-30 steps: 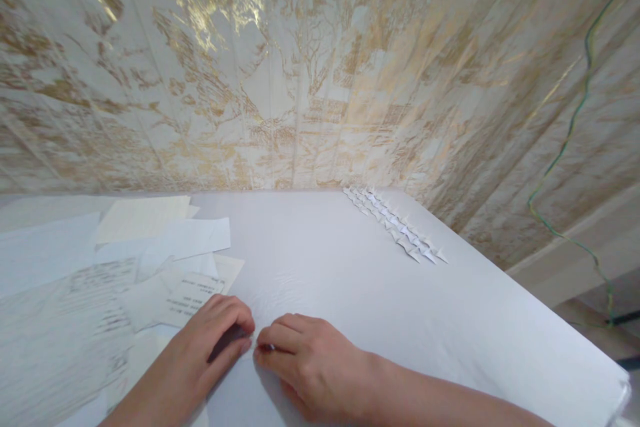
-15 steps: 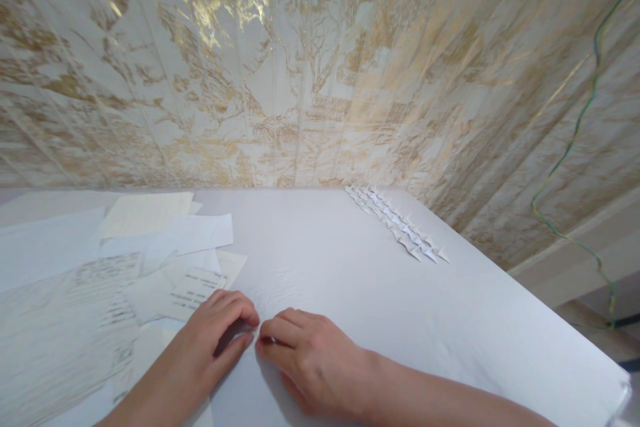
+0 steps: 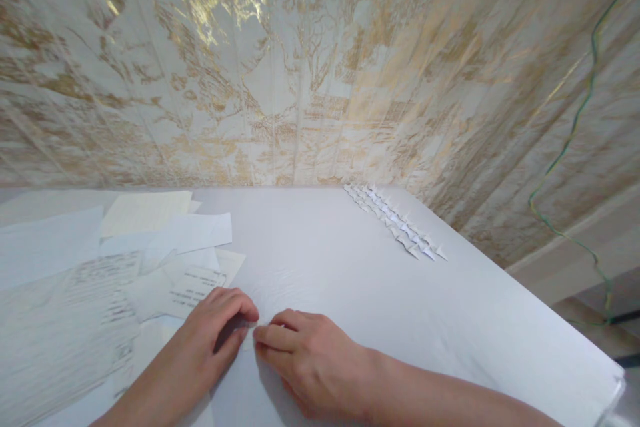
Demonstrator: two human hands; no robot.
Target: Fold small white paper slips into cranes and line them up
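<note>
— Where is the scrap [image 3: 251, 334]?
— Lower centre of the frame, right of the left hand's [image 3: 213, 325] fingertips, left of the right hand's [image 3: 316, 352]; neither is clearly nearer. Its long axis is indistinct.
— And the fingers?
— Left thumb and forefinger curl, tips slightly apart; right fingers bunch together. Whether either pinches it cannot be told.

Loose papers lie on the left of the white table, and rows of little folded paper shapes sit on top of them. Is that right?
Not quite: the head view shows the folded paper shapes away from the loose papers, on the right of the white table, toward the wall. The rest holds.
</note>
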